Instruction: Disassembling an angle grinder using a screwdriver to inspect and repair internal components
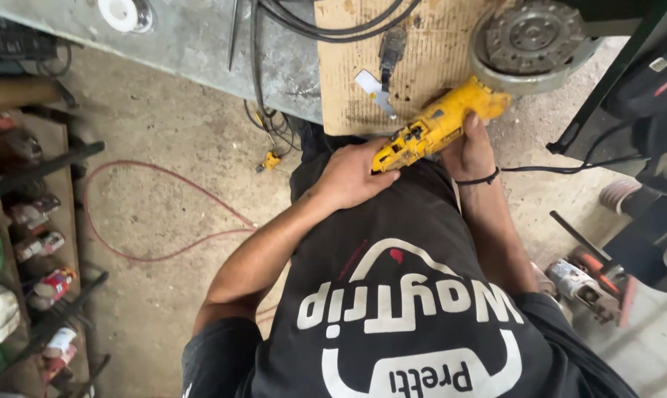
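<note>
Yellow angle grinder [438,125] lies tilted across the near edge of a cardboard sheet [429,51], and we see it gripped by both hands. Its round grey head with the wire cup wheel [531,37] rests further up, at the far right corner of the cardboard, while the rear end of the yellow body points down toward the person's dark shirt [392,280].

We see the left hand [352,175] at the rear end of the grinder, its fingers curled together and pressed against the tail of the yellow housing. The right hand [470,147] wraps the body from below, just behind the head, with the thumb lying along the yellow casing and the other fingers closed around the far side, out of our sight. A dark band [478,179] circles that wrist.

On the cardboard, just beside the grinder, we see a small pale metal piece [370,85] and a dark tool [391,51]. Black cables [326,22] loop across the top of the cardboard and over the grey metal table [193,37] to its left. A red hose [164,214] curls over the concrete floor [164,133] beyond the left arm. Spray cans [42,243] lie on a rack at the far left, and another power tool [591,284] lies on the floor at the right.
</note>
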